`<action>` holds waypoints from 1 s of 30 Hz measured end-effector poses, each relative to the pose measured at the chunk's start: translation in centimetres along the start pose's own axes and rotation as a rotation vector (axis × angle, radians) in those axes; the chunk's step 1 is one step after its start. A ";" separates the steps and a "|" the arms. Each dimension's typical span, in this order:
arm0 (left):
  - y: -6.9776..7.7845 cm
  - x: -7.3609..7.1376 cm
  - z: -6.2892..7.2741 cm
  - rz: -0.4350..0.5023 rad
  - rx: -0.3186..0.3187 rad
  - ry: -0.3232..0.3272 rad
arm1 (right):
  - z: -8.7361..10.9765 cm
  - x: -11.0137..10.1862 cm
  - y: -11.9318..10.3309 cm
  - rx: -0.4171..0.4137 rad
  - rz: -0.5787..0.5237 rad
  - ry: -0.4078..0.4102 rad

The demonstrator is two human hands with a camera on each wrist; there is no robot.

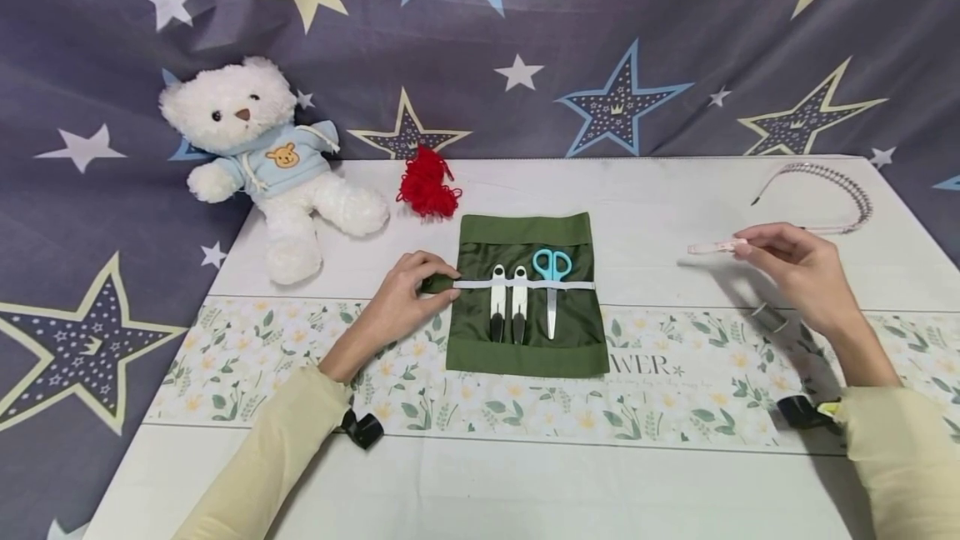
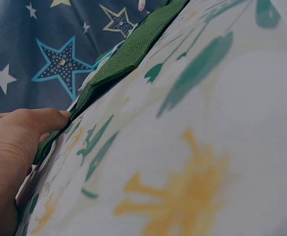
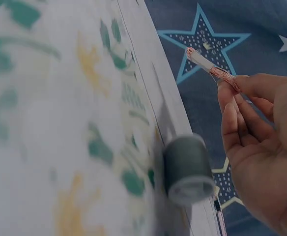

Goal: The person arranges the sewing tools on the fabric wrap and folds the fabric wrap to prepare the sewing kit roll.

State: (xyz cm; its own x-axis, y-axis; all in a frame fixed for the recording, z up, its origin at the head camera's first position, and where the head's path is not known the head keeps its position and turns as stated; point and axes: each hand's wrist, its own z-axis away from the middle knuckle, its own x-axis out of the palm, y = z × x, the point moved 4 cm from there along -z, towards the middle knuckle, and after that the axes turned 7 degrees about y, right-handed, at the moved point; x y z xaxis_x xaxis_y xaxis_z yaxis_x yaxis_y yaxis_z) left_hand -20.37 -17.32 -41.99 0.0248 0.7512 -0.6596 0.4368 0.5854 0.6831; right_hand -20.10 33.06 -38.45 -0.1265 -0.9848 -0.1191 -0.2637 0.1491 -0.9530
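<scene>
My left hand point(image 1: 408, 290) pinches the left edge of a green fabric tool pouch point(image 1: 525, 361), which lies unfolded on the table. A white elastic band across the pouch holds two white tools point(image 1: 498, 298) with black ends and blue-handled scissors point(image 1: 552, 273). In the left wrist view my left thumb point(image 2: 50, 118) lies against the pouch's green edge point(image 2: 119, 64). Off to the right, my right hand point(image 1: 798, 269) is raised over the table. Between its thumb and fingers it holds a slim pink-and-white skein of thread point(image 3: 207, 66), with a white band round its middle.
A spool of dark thread point(image 3: 187, 169) lies below my right hand. Behind it is a beaded headband point(image 1: 862, 198). Red yarn point(image 1: 429, 183) sits beyond the pouch, and a white teddy bear point(image 1: 277, 165) leans at the back left. A star-patterned cloth point(image 1: 517, 123) hangs behind the table.
</scene>
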 end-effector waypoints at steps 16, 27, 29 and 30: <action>-0.1 0.0 0.0 -0.001 -0.003 -0.003 | -1.2 4.8 -0.2 -0.051 0.153 -0.061; -0.1 0.0 0.0 -0.006 -0.002 -0.004 | -2.1 7.6 -0.2 -0.065 0.083 -0.148; -0.1 0.1 0.0 -0.007 -0.003 -0.004 | -2.3 8.0 -0.3 -0.064 0.068 -0.157; -0.1 0.1 0.0 -0.005 -0.003 -0.004 | -2.3 8.3 -0.4 -0.064 0.057 -0.161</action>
State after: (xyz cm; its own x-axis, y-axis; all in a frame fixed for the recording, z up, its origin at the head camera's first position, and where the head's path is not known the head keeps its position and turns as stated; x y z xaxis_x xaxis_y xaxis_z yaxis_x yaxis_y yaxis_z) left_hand -20.45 -17.31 -42.10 0.0258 0.7469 -0.6644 0.4342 0.5903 0.6804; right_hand -23.28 25.01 -38.37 0.0108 -0.9753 -0.2204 -0.3217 0.2053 -0.9243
